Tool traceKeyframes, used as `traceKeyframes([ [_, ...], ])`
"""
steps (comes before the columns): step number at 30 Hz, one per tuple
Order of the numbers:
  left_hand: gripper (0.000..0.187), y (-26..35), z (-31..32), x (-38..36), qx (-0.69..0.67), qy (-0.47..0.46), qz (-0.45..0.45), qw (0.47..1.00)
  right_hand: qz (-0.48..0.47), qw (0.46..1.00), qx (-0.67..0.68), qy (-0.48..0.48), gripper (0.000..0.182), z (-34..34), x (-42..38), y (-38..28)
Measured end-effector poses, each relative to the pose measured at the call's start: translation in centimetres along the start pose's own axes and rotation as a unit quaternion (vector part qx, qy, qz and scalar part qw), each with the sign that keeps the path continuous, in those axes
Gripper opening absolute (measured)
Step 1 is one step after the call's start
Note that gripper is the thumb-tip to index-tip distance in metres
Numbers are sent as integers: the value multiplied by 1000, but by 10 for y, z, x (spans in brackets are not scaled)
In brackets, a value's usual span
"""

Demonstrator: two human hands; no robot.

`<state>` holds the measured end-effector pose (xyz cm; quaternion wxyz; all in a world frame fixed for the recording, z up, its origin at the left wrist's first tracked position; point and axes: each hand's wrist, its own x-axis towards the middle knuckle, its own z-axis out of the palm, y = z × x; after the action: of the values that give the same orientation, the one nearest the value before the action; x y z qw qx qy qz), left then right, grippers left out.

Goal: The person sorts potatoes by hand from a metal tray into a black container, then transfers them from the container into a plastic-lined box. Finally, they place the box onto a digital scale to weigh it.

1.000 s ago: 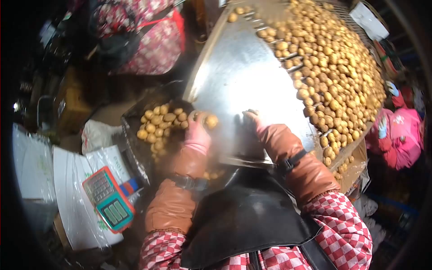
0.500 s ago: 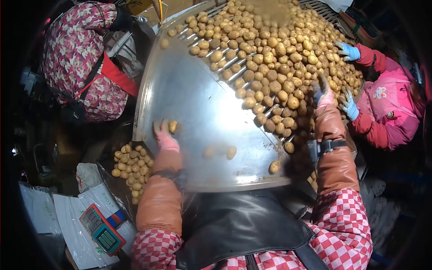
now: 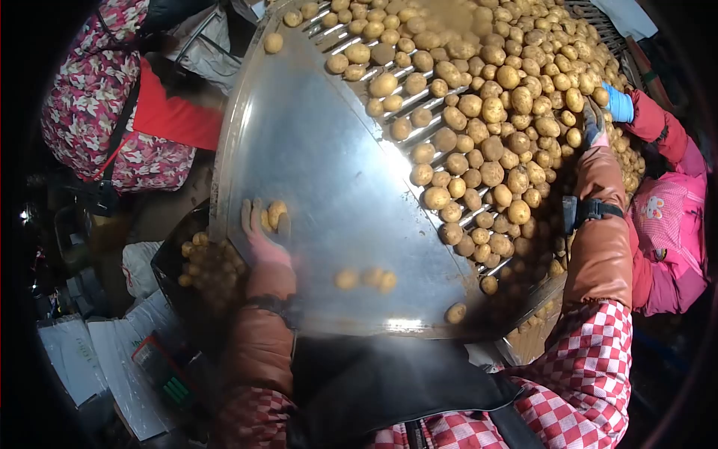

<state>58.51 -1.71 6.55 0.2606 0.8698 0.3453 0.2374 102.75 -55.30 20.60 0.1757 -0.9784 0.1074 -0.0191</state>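
Note:
My left hand (image 3: 267,238), in a pinkish glove, is over the left side of the metal tray (image 3: 321,179), with a potato (image 3: 277,214) between its fingers and thumb. My right hand (image 3: 593,126), gloved with a dark palm side, reaches to the right edge of the potato pile (image 3: 516,112). Its fingers are stretched out against the potatoes. A few loose potatoes (image 3: 346,279) lie on the bare metal between my arms, some blurred, and another potato (image 3: 455,313) rests near the front edge.
Slatted bars (image 3: 434,112) carry the pile. A co-worker's blue glove (image 3: 618,102) is beside my right hand. Another person in a floral jacket (image 3: 112,142) is on the left. Below left are a container of potatoes (image 3: 213,263), white cartons (image 3: 123,359) and a scale display (image 3: 166,374).
My right hand has moved right and further up along the pile. The potato beside my left hand is now between its fingers and thumb. Another potato has appeared among those on the metal.

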Motion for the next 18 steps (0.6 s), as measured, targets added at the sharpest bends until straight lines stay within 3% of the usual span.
traceKeyframes([
  [4, 62, 22, -3, 7, -28, -34, -63, 997, -42, 999, 15, -27, 59, 1, -16, -20],
  [8, 68, 4, 5, 10, -11, 0, 3, 1000, -114, 987, 72, -90, 59, 19, -45, -76],
  [12, 70, 12, 10, 6, 8, 1, 25, 1000, -158, 950, 162, -217, 59, 38, -86, -152],
  [15, 70, 26, 2, 9, 24, -8, 23, 999, -145, 915, 215, -309, 59, 52, -115, -199],
  [17, 71, 28, 0, 8, 25, -13, 18, 999, -75, 907, 197, -365, 57, 61, -129, -211],
  [18, 72, 27, 3, 6, 17, -15, 18, 1000, -32, 877, 240, -416, 58, 61, -140, -209],
])
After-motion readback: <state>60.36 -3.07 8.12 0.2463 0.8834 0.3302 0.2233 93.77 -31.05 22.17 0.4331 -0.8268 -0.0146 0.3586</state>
